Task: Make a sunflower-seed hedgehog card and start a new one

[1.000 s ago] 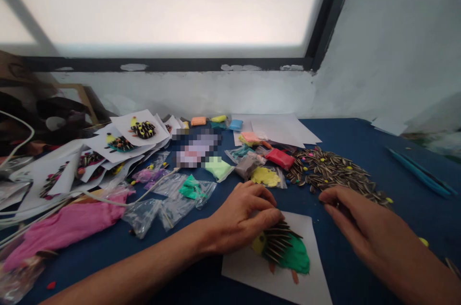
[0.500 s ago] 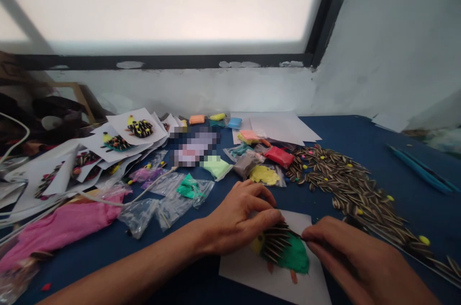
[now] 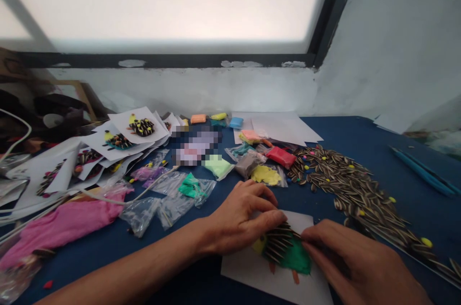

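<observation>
A white sheet of paper (image 3: 248, 276) bears a clay figure with a yellow head end, a green clay body (image 3: 297, 259) and two orange-brown legs. Striped sunflower seeds (image 3: 277, 242) stand in rows on the body's left half. My left hand (image 3: 241, 218) lies over the figure's upper left, fingers apart and bent, the thumb tip touching the top of the seeds. At the body's upper right, my right hand (image 3: 349, 257) is closed in a pinch on a sunflower seed, mostly hidden by the fingers, its end pointing at the seed rows.
A heap of sunflower seeds (image 3: 353, 185) with small yellow balls spreads at right, near blue tweezers (image 3: 425, 170). Behind my hands lie a red clay packet (image 3: 281, 156) and yellow clay (image 3: 265, 175). Finished seed pictures (image 3: 140, 127) pile up at left, beside pink clay (image 3: 68, 225) and a white cable.
My right fingertips have shifted slightly inward and left, and less of the pinched seed shows. My left hand stays nearly in place. The whole view has drifted a little.
</observation>
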A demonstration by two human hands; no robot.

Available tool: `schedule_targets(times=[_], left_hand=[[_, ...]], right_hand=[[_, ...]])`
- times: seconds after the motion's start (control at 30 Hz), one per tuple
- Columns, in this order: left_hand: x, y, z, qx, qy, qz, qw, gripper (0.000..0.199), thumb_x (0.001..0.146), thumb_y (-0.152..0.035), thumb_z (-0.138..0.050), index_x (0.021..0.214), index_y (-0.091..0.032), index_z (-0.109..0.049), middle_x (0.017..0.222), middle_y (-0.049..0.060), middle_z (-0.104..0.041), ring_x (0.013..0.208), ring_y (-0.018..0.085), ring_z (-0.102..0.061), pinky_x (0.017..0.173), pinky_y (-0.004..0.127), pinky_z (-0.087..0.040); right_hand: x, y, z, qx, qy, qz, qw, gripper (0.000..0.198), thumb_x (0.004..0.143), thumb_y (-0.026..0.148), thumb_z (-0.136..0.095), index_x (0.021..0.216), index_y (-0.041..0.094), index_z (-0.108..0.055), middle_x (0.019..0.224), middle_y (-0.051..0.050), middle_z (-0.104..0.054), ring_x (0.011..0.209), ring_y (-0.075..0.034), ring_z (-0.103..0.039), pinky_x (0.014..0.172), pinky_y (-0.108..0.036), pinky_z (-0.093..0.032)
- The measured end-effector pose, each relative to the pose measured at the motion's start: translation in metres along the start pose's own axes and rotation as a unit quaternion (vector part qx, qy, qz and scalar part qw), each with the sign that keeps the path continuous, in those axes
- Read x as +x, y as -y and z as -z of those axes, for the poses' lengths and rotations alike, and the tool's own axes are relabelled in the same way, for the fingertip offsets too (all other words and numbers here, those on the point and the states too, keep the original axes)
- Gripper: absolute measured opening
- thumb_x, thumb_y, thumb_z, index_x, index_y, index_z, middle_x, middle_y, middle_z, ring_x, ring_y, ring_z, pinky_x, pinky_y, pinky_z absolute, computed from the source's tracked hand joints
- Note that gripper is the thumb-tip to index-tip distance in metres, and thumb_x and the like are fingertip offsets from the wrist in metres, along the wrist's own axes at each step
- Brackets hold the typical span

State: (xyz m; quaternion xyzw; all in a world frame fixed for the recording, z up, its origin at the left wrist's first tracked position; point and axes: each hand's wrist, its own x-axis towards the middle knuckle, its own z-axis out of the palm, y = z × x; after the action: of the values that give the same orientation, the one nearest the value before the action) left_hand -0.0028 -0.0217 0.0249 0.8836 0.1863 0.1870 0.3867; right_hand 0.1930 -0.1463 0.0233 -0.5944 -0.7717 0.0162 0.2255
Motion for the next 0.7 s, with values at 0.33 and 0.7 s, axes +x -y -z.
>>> schedule_targets(times=[0.33, 0.7], left_hand=[[0.0003, -0.0007, 0.0001, 0.012, 0.007, -0.002, 1.000, 0.032, 0.100, -0.036, -0.047, 0.093, -0.021, -0.074, 0.105, 0.004, -0.063, 0.102, 0.019, -0.054, 0.095, 0.037, -0.036], [-0.0003, 0.0003, -0.0007, 0.020, 0.010, -0.008, 1.000, 0.029, 0.099, -0.035, -0.048, 0.096, -0.022, -0.075, 0.106, 0.004, -0.063, 0.101, 0.019, -0.054, 0.095, 0.037, -0.036]], right_hand=[[0.0011, -0.0014, -0.0040, -0.041, 0.028, 0.015, 0.999, 0.019, 0.094, 0.021, -0.047, 0.086, 0.028, -0.064, 0.075, 0.002, -0.068, 0.067, -0.014, -0.069, 0.054, -0.021, -0.052], [0.0000, -0.0001, -0.0035, -0.043, 0.053, 0.027, 0.997, 0.022, 0.093, 0.018, -0.044, 0.080, 0.026, -0.059, 0.072, 0.001, -0.066, 0.065, -0.014, -0.068, 0.054, -0.021, -0.051]])
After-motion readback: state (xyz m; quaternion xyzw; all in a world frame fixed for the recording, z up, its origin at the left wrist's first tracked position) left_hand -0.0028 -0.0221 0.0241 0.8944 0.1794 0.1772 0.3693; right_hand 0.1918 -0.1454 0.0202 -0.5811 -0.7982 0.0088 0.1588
